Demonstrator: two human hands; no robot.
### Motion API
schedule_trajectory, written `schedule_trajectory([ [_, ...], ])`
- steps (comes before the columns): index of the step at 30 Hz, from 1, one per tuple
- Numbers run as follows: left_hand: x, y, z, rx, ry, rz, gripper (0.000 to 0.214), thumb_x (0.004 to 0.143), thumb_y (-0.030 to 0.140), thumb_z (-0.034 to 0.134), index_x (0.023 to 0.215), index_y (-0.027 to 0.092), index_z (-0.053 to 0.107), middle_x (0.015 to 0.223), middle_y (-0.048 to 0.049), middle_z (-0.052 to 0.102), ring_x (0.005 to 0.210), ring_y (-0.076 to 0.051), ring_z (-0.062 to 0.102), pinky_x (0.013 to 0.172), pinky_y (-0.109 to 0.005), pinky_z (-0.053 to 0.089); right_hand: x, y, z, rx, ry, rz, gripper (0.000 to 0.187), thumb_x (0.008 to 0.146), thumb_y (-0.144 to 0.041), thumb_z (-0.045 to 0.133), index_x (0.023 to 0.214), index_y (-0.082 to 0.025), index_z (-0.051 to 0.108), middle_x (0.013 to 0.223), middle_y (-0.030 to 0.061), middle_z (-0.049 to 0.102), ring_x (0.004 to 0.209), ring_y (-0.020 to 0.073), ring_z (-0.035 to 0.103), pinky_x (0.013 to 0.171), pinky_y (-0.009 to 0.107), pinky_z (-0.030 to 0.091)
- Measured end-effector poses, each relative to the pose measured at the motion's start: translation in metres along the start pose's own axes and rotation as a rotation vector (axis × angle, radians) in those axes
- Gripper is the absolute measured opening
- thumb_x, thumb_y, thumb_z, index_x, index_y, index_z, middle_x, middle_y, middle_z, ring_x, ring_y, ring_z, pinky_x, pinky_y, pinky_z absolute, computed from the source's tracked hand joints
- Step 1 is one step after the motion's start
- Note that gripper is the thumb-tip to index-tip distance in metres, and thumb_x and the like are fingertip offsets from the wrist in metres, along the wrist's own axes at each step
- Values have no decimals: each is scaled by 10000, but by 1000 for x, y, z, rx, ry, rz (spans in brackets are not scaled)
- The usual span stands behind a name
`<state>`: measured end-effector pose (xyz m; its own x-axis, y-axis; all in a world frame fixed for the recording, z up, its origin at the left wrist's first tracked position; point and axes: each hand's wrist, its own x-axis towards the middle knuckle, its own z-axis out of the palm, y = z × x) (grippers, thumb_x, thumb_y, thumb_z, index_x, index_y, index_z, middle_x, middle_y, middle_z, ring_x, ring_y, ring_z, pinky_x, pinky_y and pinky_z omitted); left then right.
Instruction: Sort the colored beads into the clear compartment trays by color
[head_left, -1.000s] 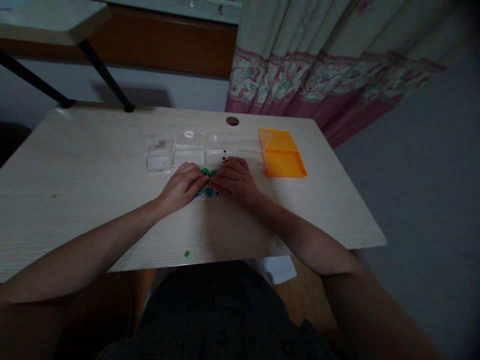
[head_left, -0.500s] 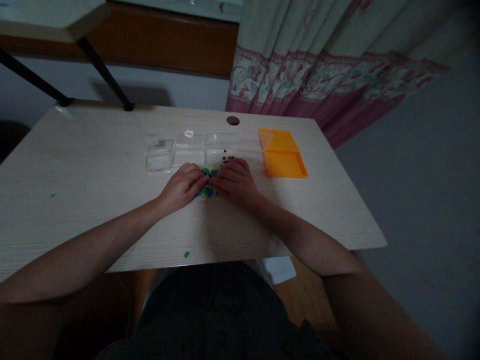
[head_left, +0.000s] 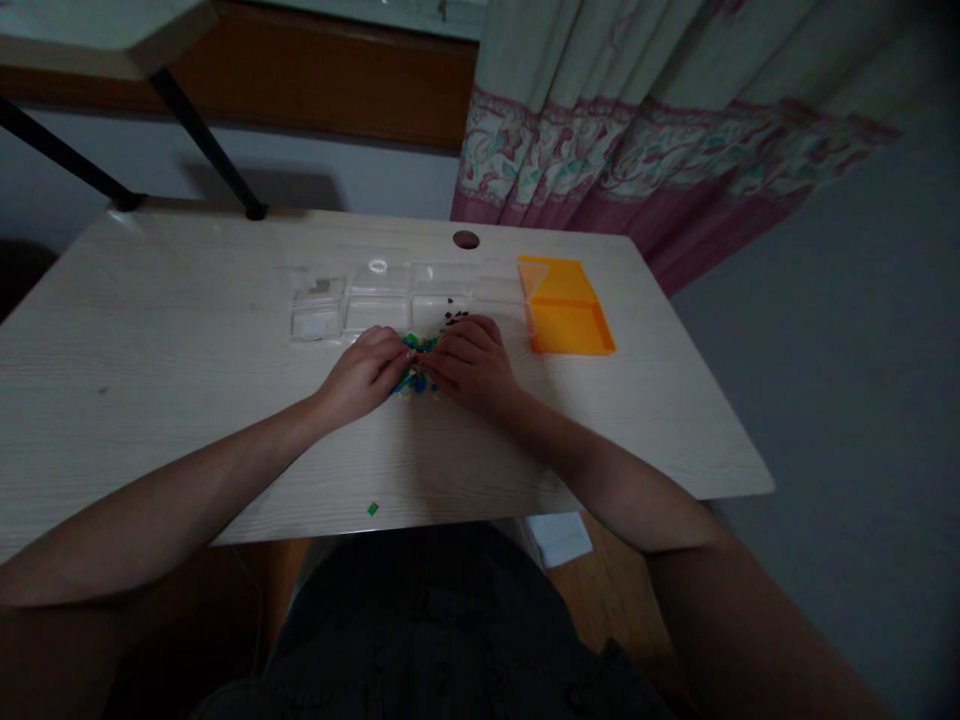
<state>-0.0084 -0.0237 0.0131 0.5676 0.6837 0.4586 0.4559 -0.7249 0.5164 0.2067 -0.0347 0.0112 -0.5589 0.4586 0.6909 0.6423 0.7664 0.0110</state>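
A small heap of blue, green and yellow pieces lies mid-table, partly covered by both hands. My left hand rests at the left of the heap, thumb and fingers pinched together at its middle. From the right, my right hand meets it, fingers closed and fingertips almost touching those of the left. Whatever the fingertips hold is too small and dark to make out. Just behind the right hand, several dark red bits lie in a section of a clear plastic compartment tray.
An open orange box stands at the tray's right end. One green piece lies near the table's front edge. A cable hole is at the back. Black legs of a raised shelf stand at the back left, and a curtain hangs behind.
Both hands stay at the heap in nearly the same pose, with only slight fingertip movement. Tray, orange box and lone green piece have not moved.
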Motion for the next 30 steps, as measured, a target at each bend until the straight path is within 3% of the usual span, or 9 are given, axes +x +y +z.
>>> schedule_trajectory([
  [10,-1,2,-1,-45,-1,-35,302,988,321,419,841,169,633,810,-60,559,828,-193,536,758,-348,448,-1,0,-1,2,1,13,161,927,-339,591,1000,-270,717,882,5,691,970,176,533,1009,390,357],
  [22,-2,0,0,-25,-9,-22,273,978,307,431,913,172,659,863,-77,592,864,-205,553,797,-374,465,-1,1,-3,40,-102,103,185,938,-353,559,1015,-301,720,912,15,689,1006,192,542,1023,418,347],
  [30,-2,2,-2,-17,-12,-19,282,982,310,437,1003,169,680,877,-80,613,883,-206,567,809,-370,460,-2,15,-1,37,3,155,171,925,-354,578,962,-286,731,859,0,702,938,190,548,965,390,364],
])
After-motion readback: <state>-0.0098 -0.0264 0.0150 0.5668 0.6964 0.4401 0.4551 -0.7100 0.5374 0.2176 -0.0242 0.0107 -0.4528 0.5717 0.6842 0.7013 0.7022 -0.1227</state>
